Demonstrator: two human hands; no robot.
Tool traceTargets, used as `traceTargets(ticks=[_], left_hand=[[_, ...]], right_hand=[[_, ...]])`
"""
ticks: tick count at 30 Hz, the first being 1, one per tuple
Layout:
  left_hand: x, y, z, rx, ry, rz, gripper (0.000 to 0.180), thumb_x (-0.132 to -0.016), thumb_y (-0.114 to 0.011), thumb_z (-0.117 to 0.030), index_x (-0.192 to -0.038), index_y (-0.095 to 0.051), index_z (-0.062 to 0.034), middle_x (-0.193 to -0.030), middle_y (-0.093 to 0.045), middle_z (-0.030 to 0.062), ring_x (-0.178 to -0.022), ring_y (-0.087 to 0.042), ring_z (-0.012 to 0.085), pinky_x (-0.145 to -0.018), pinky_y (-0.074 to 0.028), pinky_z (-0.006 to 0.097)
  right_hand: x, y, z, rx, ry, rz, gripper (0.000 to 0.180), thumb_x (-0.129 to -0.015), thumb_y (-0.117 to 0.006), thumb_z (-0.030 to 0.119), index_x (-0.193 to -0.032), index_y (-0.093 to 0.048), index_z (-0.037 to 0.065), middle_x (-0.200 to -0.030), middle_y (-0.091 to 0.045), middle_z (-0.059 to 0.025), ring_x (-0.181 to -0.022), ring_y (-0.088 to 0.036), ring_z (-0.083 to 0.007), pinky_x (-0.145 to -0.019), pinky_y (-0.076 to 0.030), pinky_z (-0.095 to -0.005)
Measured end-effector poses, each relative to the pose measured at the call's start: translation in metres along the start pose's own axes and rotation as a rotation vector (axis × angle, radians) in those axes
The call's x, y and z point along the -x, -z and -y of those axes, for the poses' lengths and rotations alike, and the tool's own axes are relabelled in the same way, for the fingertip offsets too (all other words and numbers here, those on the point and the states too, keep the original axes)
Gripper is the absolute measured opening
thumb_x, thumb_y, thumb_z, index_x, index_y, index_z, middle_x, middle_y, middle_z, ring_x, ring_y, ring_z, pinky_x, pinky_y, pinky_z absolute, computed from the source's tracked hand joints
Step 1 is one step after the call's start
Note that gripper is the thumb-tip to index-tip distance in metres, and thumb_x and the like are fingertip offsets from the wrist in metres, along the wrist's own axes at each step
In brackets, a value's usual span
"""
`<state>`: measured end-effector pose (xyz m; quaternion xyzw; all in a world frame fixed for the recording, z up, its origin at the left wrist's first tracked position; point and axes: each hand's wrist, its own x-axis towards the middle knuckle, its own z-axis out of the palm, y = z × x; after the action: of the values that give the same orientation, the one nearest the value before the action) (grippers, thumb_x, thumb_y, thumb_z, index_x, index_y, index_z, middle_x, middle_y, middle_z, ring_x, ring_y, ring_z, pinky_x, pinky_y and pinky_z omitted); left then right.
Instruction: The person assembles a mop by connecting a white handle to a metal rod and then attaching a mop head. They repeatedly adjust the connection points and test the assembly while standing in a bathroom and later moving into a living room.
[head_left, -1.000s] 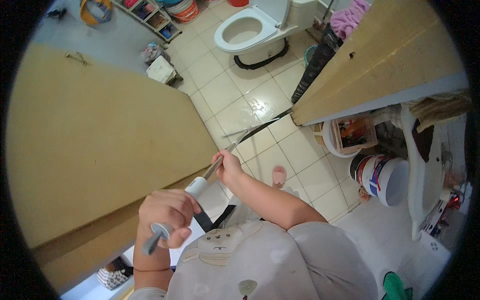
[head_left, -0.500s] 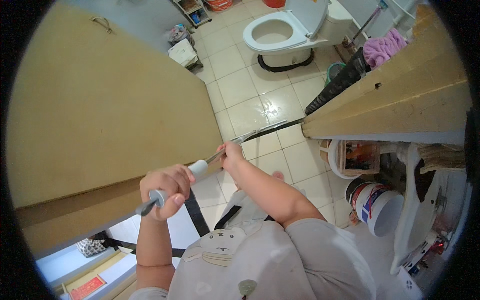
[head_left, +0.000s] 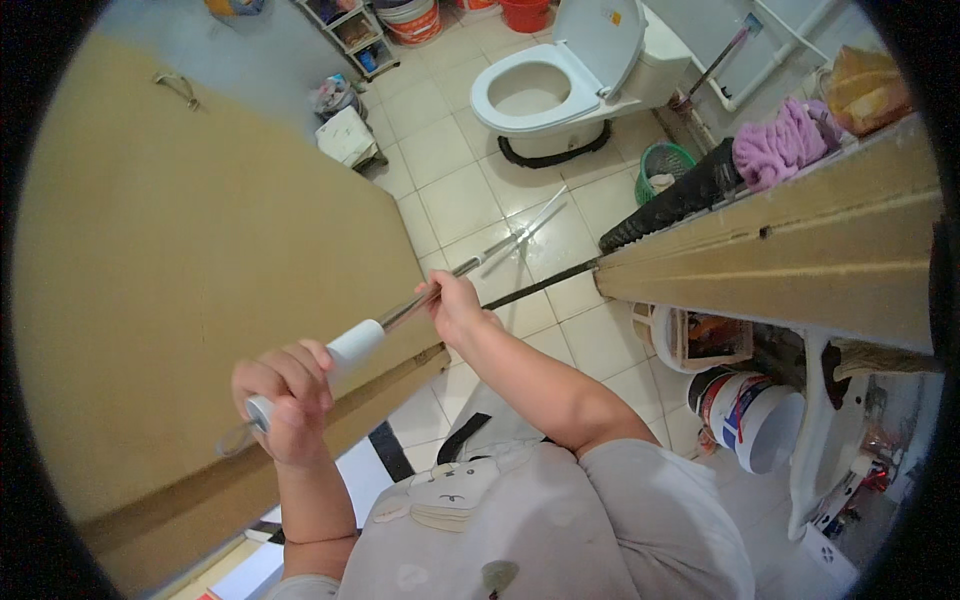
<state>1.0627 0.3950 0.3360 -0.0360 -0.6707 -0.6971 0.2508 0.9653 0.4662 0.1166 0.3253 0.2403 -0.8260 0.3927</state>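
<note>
I hold a long-handled floor squeegee (head_left: 405,310) with a metal pole, a white grip and a thin bar head. My left hand (head_left: 287,395) is wrapped round the white grip near its looped top end. Lower down the pole, the fingers of my right hand (head_left: 458,308) close on the bare metal. The slanting bar head (head_left: 545,215) is over the shiny wet-looking tiles past the dark threshold strip (head_left: 540,283). Whether its whole edge touches the floor I cannot tell.
A tan door (head_left: 230,230) stands along the left. Ahead is a white toilet (head_left: 535,125) with its lid raised, a green basket (head_left: 665,165) beside it. A wooden door frame (head_left: 770,235) juts in from the right, with buckets (head_left: 765,425) below it.
The squeegee head has moved forward off the threshold strip into the toilet room and now slants more steeply. My left hand has shifted left with the grip; the view has shifted slightly.
</note>
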Motion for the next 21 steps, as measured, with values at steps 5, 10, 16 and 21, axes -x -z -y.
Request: traceTargets(ticks=[5,10,16,21], left_hand=[[-0.052,0.011,0.04,0.012,0.105,-0.19,0.019,-0.084,-0.057,-0.016,-0.083,-0.039,-0.0097,-0.071,-0.044,0.0037,-0.067,-0.049,0.0159,-0.088,-0.039,0.039],[-0.081,0.017,0.064,0.027,0.118,-0.137,0.02,-0.087,-0.055,-0.019,-0.082,-0.037,-0.0105,-0.076,-0.041,0.0027,-0.072,-0.046,0.0151,-0.097,-0.036,0.042],[-0.136,0.021,0.07,0.097,0.2,-0.038,0.02,-0.089,-0.052,-0.019,-0.08,-0.037,-0.0108,-0.074,-0.039,0.0014,-0.071,-0.046,0.0145,-0.097,-0.036,0.041],[-0.163,-0.003,0.093,0.14,0.211,-0.096,0.019,-0.09,-0.053,-0.02,-0.082,-0.039,-0.0097,-0.074,-0.043,0.0029,-0.07,-0.047,0.0159,-0.094,-0.036,0.044]], right_hand=[[-0.053,-0.028,0.044,0.103,0.152,-0.09,0.068,-0.08,-0.05,0.004,-0.13,-0.004,-0.001,-0.072,-0.051,-0.0074,-0.059,-0.052,-0.0145,-0.058,-0.042,-0.0294],[-0.077,-0.054,0.07,0.201,0.284,-0.199,0.087,-0.076,-0.049,0.001,-0.138,0.013,0.002,-0.074,-0.045,-0.0071,-0.057,-0.044,-0.0127,-0.055,-0.04,-0.0291],[-0.085,-0.067,0.092,0.061,0.394,-0.24,0.087,-0.076,-0.048,0.001,-0.138,0.013,0.002,-0.078,-0.044,-0.0084,-0.058,-0.042,-0.0129,-0.053,-0.039,-0.0284],[-0.097,-0.067,0.13,0.015,0.37,-0.316,0.038,-0.077,-0.054,0.001,-0.107,-0.031,0.006,-0.081,-0.044,-0.006,-0.06,-0.045,-0.0126,-0.051,-0.039,-0.0272]])
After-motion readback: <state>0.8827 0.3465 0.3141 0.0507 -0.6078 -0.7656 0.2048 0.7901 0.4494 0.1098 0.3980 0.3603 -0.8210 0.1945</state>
